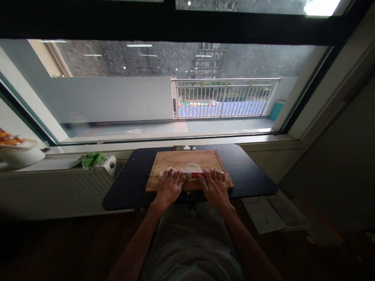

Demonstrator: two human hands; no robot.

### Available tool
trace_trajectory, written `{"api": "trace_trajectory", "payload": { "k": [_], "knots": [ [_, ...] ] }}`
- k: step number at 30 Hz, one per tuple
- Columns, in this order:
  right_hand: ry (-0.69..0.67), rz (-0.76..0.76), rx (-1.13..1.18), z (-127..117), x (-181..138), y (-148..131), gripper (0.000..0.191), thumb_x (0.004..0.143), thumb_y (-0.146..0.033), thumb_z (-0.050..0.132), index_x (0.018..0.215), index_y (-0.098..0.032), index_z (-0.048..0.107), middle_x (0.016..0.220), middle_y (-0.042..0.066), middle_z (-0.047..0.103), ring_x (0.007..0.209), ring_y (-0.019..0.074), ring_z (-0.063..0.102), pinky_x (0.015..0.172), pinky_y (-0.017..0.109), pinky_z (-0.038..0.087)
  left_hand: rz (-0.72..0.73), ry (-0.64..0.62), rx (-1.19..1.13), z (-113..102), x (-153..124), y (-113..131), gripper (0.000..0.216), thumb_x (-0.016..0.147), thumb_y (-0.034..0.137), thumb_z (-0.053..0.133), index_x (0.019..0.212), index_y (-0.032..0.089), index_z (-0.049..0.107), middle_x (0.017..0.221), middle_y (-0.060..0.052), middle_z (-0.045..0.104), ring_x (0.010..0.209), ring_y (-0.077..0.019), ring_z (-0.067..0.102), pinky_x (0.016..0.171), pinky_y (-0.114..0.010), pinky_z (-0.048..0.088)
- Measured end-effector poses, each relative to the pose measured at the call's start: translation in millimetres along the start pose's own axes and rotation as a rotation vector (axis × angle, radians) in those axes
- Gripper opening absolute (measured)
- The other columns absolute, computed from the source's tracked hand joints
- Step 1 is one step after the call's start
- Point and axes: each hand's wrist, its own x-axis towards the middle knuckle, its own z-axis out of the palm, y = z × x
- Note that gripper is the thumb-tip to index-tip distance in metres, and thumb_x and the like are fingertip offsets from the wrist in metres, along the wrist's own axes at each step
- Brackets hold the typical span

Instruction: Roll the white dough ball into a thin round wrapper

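A wooden cutting board [181, 157] lies on a small dark table [129, 177] in front of me. On it is a thin, pale round of dough [192, 167]. Across the dough runs a thin rolling pin [195, 175] whose visible middle is red and whitish. Over its left end lies my left hand [170, 188], fingers forward and pressed on the pin. My right hand [216, 187] covers the right end in the same way. Both palms hide the pin's ends, and pale powder shows on the fingers.
A window with a wide sill [205, 139] rises behind the table. To the left stands a white radiator [73, 187] with a green cloth [93, 159] and a white pot [22, 154]. Pale flat panels [260, 214] rest low on the right.
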Motion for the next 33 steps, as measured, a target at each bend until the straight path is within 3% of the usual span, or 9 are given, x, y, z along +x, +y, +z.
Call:
{"api": "trace_trajectory", "payload": {
  "k": [12, 18, 27, 33],
  "knots": [
    [-0.067, -0.007, -0.025, 8, 20, 8, 0.060, 0.117, -0.052, 0.029, 0.172, -0.033, 0.043, 0.170, 0.014, 0.054, 0.167, 0.0384, 0.028, 0.129, 0.073, 0.029, 0.015, -0.055, -0.082, 11, 23, -12, 0.048, 0.117, 0.047, 0.036, 0.158, 0.033, 0.059, 0.160, -0.011, 0.061, 0.158, -0.0363, 0.043, 0.130, -0.068, 0.035],
    [-0.156, 0.005, -0.064, 3, 41, 7, 0.061, 0.118, -0.056, 0.028, 0.171, -0.033, 0.046, 0.177, 0.012, 0.045, 0.167, 0.0415, 0.027, 0.128, 0.077, 0.029, 0.001, -0.117, -0.102, 16, 43, -16, 0.048, 0.117, 0.048, 0.036, 0.156, 0.033, 0.060, 0.165, -0.011, 0.057, 0.160, -0.0354, 0.040, 0.132, -0.069, 0.033],
    [-0.277, 0.001, -0.042, 4, 73, 15, 0.062, 0.118, -0.054, 0.024, 0.175, -0.035, 0.038, 0.184, 0.009, 0.033, 0.172, 0.0387, 0.017, 0.129, 0.078, 0.028, -0.023, -0.163, -0.102, 19, 66, -16, 0.051, 0.117, 0.048, 0.034, 0.161, 0.032, 0.055, 0.170, -0.011, 0.052, 0.164, -0.0361, 0.034, 0.132, -0.073, 0.028],
    [-0.325, 0.013, -0.043, 14, 90, 23, 0.062, 0.118, -0.054, 0.021, 0.173, -0.034, 0.041, 0.183, 0.010, 0.035, 0.169, 0.0381, 0.024, 0.129, 0.075, 0.032, -0.017, -0.194, -0.101, 18, 84, -17, 0.049, 0.117, 0.050, 0.036, 0.156, 0.032, 0.060, 0.168, -0.011, 0.053, 0.163, -0.0355, 0.034, 0.133, -0.070, 0.026]
  ]
}}
